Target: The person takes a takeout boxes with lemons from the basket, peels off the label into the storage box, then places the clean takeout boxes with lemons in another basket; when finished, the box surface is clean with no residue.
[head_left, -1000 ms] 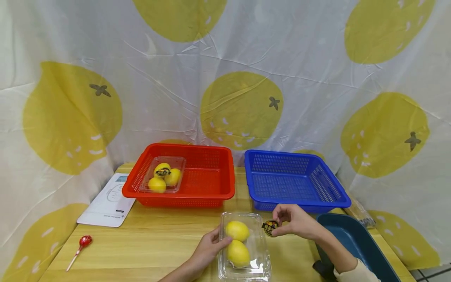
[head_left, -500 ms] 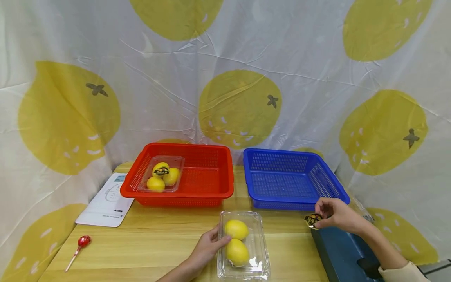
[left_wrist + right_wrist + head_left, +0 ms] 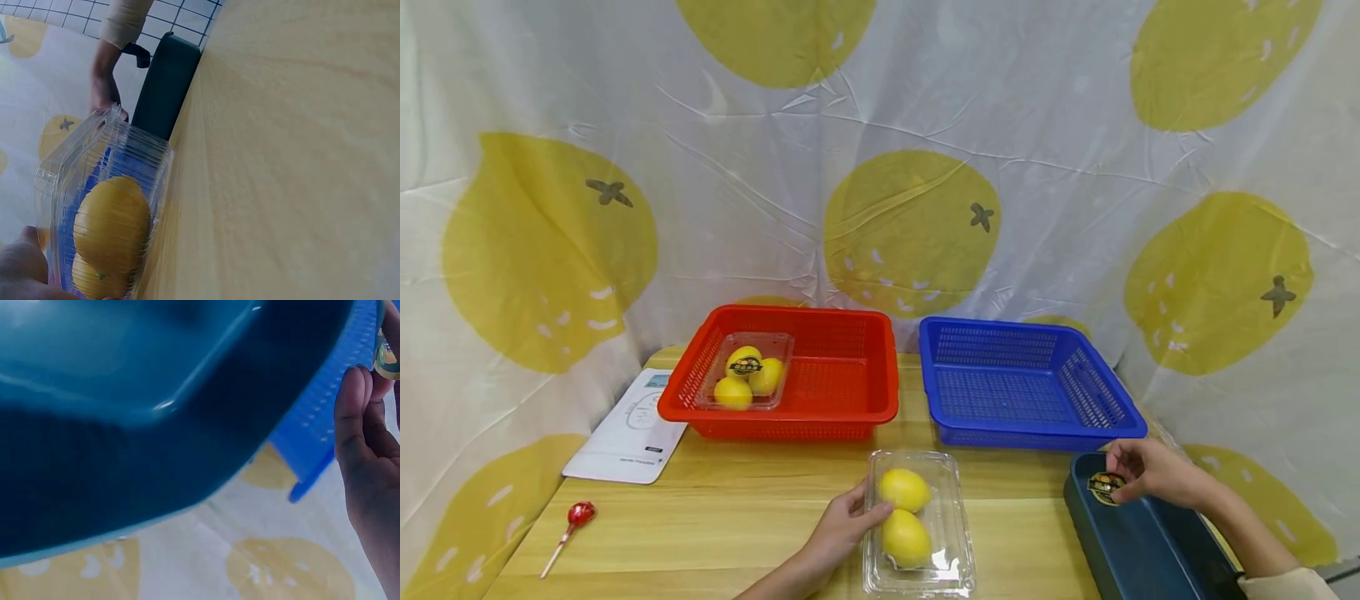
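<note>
In the head view my left hand (image 3: 842, 529) grips the left side of a clear plastic clamshell box (image 3: 953, 533), thumb over its top. Two lemons (image 3: 906, 537) lie inside; the left wrist view shows a lemon (image 3: 112, 225) through the ribbed wall. My right hand (image 3: 1165, 475) pinches a round black-and-gold sticker (image 3: 1105, 487) between thumb and fingers. It is above the far end of a dark teal bin (image 3: 1150, 542). In the right wrist view the sticker (image 3: 386, 357) is partly cut off by the frame's edge.
A red basket (image 3: 842, 408) at the back holds a stickered clear box of lemons (image 3: 748, 375). Beside it stands a blue basket (image 3: 1000, 392). A white printed flat panel (image 3: 625, 429) and a red lollipop (image 3: 580, 514) lie at left. A lemon-print curtain (image 3: 1060, 108) hangs behind.
My right hand has carried the sticker rightward, away from the clamshell box to above the teal bin. The bin shifted and tilted along the way. My left hand and the box stay in place.
</note>
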Tool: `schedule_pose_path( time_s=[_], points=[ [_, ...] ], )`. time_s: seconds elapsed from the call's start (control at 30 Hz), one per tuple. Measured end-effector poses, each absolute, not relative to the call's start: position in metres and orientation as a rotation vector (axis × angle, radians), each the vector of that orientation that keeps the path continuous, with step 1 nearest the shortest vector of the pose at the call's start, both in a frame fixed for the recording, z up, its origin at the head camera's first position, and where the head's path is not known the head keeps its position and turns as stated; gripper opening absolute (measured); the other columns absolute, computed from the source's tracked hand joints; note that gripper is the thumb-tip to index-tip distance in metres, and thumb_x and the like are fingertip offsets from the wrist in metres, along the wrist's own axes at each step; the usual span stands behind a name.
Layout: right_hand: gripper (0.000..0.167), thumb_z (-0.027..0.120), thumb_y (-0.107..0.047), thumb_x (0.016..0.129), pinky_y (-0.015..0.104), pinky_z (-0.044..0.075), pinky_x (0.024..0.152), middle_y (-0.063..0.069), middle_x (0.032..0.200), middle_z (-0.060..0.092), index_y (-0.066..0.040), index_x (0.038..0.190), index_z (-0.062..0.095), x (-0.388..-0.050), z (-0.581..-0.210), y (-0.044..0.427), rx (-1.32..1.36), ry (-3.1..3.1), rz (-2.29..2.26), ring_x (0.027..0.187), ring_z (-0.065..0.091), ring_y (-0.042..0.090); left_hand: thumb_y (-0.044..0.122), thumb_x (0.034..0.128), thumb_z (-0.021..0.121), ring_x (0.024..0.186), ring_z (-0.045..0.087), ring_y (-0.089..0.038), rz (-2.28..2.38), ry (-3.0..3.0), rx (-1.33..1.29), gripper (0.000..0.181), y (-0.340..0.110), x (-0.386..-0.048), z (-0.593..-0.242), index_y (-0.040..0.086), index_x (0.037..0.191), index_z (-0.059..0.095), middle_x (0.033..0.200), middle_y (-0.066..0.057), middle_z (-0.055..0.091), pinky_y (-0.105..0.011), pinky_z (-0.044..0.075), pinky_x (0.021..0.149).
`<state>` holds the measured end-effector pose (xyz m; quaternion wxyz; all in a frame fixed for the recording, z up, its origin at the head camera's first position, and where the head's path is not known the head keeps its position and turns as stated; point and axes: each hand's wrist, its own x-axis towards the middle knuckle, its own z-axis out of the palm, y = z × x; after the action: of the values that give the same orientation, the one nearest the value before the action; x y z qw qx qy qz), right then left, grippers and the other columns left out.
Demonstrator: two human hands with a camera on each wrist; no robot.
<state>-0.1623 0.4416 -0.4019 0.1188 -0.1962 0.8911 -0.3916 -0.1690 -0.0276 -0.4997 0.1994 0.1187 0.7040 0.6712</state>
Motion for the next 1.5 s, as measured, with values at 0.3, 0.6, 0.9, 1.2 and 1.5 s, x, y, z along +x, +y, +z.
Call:
schedule_pose_path(
  time_s=[0.3, 0.6, 0.9, 1.2, 1.5],
  points=[
    [0.037, 0.085, -0.008, 0.06, 0.02, 0.037, 0.054, -0.009, 0.071, 0.05, -0.014, 0.083, 0.056, -0.162, -0.427, 0.446, -0.485, 2.87, -0.635, 0.064, 0.042, -0.005, 0.034, 0.0957, 0.061, 0.139, 0.036, -0.044, 1.888, 1.955, 0.354, 0.077, -0.027, -0.168, -0.502, -0.01, 0.148, 0.025, 0.153, -0.029, 0.03, -0.051, 0.035, 0.112],
    [0.037, 0.086, -0.007, 0.061, 0.021, 0.039, 0.053, -0.009, 0.07, 0.053, -0.013, 0.083, 0.057, -0.164, -0.444, 0.449, -0.507, 2.904, -0.645, 0.063, 0.043, -0.005, 0.035, 0.0958, 0.061, 0.138, 0.038, -0.043, 1.883, 1.953, 0.36, 0.077, -0.027, -0.169, -0.504, -0.008, 0.149, 0.026, 0.152, -0.029, 0.031, -0.051, 0.036, 0.112],
    [0.038, 0.088, -0.008, 0.062, 0.022, 0.04, 0.053, -0.009, 0.072, 0.053, -0.015, 0.084, 0.057, -0.166, -0.457, 0.448, -0.447, 2.994, -0.467, 0.064, 0.042, -0.005, 0.036, 0.0954, 0.061, 0.137, 0.04, -0.045, 1.868, 1.971, 0.339, 0.079, -0.026, -0.168, -0.502, -0.009, 0.149, 0.025, 0.151, -0.03, 0.033, -0.053, 0.037, 0.111],
    [0.04, 0.09, -0.012, 0.059, 0.028, 0.047, 0.059, -0.007, 0.08, 0.063, -0.013, 0.088, 0.063, -0.167, -0.463, 0.445, -0.361, 3.049, -0.276, 0.07, 0.055, 0.006, 0.04, 0.0935, 0.063, 0.138, 0.039, -0.044, 1.88, 1.962, 0.335, 0.081, -0.027, -0.168, -0.5, -0.007, 0.149, 0.027, 0.151, -0.028, 0.035, -0.053, 0.035, 0.112],
    [0.04, 0.089, -0.019, 0.062, 0.038, 0.053, 0.067, 0.001, 0.087, 0.07, -0.004, 0.096, 0.074, -0.167, -0.463, 0.443, -0.452, 3.067, -0.137, 0.079, 0.063, 0.024, 0.04, 0.0938, 0.062, 0.137, 0.04, -0.044, 1.884, 1.952, 0.334, 0.08, -0.027, -0.168, -0.5, -0.006, 0.149, 0.027, 0.152, -0.028, 0.034, -0.053, 0.036, 0.112]
  ],
)
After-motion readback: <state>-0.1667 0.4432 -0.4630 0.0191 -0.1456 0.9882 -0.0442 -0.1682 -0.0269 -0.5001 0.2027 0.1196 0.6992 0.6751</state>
